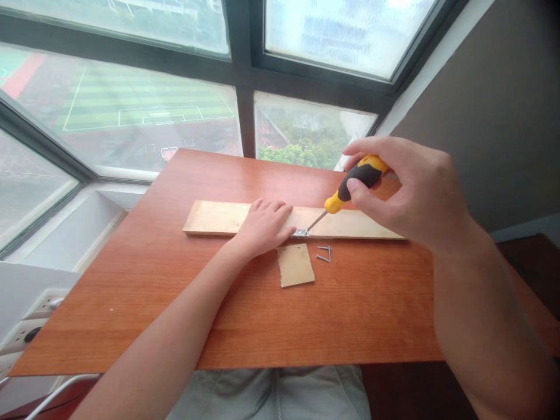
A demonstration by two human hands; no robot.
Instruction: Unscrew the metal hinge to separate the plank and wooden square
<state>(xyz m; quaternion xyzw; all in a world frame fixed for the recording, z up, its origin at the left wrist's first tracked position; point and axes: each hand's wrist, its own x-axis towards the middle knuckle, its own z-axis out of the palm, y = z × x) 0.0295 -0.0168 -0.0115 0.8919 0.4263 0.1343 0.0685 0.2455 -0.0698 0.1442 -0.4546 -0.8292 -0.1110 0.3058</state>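
Note:
My right hand grips a yellow and black screwdriver, tilted so its shaft runs down to the left. The tip meets a small metal hinge at the front edge of a long pale wooden board. My left hand lies on the board with fingers stretched out, its thumb beside the hinge. Just in front of the hinge lies a small square wooden piece with two small holes along its far edge. Several loose screws rest to the right of that piece.
The reddish-brown wooden table carries everything. Behind it stands a large window with a dark frame. Power sockets and a white cable are at the lower left. A grey wall rises on the right.

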